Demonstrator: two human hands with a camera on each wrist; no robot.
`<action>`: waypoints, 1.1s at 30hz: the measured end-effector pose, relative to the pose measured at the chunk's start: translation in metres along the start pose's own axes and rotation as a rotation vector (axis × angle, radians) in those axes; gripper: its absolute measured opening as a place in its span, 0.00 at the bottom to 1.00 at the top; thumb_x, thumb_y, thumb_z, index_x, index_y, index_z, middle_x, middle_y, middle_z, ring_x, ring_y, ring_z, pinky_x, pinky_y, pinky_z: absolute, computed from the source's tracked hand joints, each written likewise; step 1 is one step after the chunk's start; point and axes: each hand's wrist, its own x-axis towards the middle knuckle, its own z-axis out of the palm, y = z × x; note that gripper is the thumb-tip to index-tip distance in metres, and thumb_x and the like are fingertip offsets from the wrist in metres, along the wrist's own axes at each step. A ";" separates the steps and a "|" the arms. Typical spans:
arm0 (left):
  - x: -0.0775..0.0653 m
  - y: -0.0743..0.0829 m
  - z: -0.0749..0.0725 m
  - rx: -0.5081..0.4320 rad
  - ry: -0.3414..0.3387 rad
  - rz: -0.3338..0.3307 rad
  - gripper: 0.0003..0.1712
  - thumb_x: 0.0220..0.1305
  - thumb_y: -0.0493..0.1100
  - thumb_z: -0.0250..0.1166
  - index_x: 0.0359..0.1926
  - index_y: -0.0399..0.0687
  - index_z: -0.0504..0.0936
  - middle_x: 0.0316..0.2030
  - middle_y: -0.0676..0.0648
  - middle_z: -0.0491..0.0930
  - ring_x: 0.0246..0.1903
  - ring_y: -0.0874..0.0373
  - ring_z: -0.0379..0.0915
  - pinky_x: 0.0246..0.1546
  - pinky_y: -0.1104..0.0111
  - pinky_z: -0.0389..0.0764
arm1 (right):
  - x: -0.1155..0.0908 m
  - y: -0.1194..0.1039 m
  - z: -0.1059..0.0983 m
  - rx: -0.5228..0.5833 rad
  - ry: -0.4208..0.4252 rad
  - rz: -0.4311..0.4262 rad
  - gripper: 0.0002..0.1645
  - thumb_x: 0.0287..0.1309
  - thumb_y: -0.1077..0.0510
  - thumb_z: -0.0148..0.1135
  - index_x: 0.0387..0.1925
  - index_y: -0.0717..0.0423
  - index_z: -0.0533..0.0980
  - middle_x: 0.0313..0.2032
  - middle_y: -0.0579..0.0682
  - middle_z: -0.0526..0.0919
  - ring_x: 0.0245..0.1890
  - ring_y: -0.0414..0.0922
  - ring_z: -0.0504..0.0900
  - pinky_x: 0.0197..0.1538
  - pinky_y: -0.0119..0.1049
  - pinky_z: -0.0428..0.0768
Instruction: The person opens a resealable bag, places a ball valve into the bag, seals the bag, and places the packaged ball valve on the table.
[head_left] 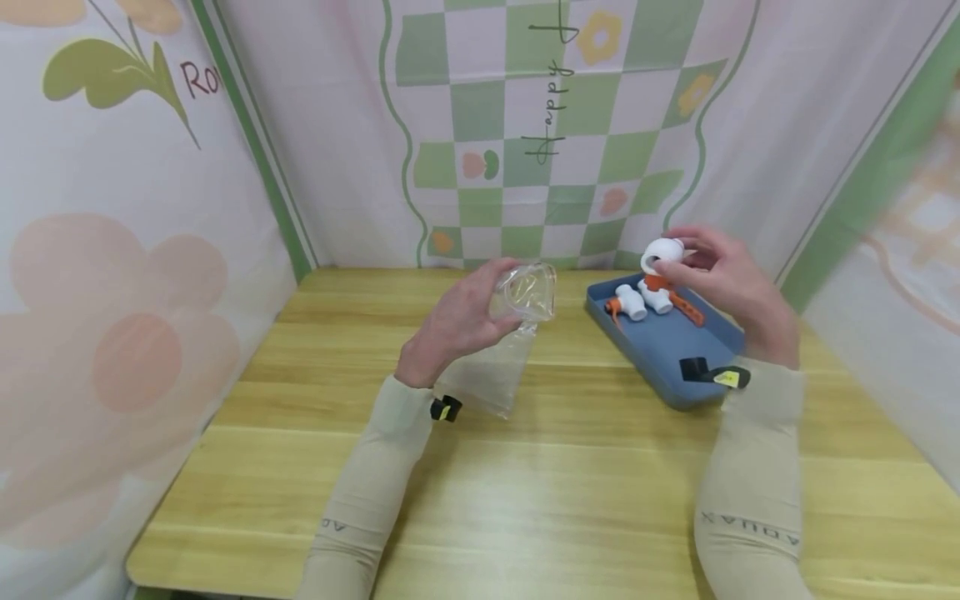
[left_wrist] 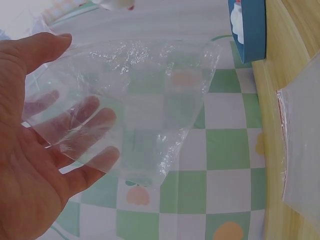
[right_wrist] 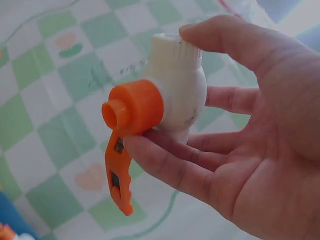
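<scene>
My left hand [head_left: 463, 315] holds a clear plastic bag [head_left: 534, 293] above the middle of the table, its mouth spread around the fingers. Through the film in the left wrist view, several fingers show, with the thumb at the bag's upper edge. Over the tray's far end, my right hand [head_left: 731, 279] grips a white ball valve [right_wrist: 177, 87] with an orange lever handle [right_wrist: 119, 172]. The thumb presses one end of the valve and the fingers support the other. Two more white valves [head_left: 630, 302] with orange handles lie in the blue tray [head_left: 678, 346] below.
Another clear bag [head_left: 483, 379] lies flat on the wooden table [head_left: 525, 500] under my left hand. Patterned curtains [head_left: 330, 150] hang behind the table and along both sides. The tray stands at the right, partly hidden by my right forearm.
</scene>
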 end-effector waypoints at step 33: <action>0.001 0.007 0.001 0.011 -0.027 -0.019 0.42 0.50 0.47 0.70 0.63 0.44 0.61 0.51 0.47 0.73 0.43 0.58 0.72 0.44 0.67 0.76 | -0.033 -0.061 0.012 0.684 -0.247 -0.488 0.26 0.52 0.76 0.49 0.55 0.73 0.64 0.52 0.66 0.74 0.39 0.51 0.78 0.30 0.34 0.77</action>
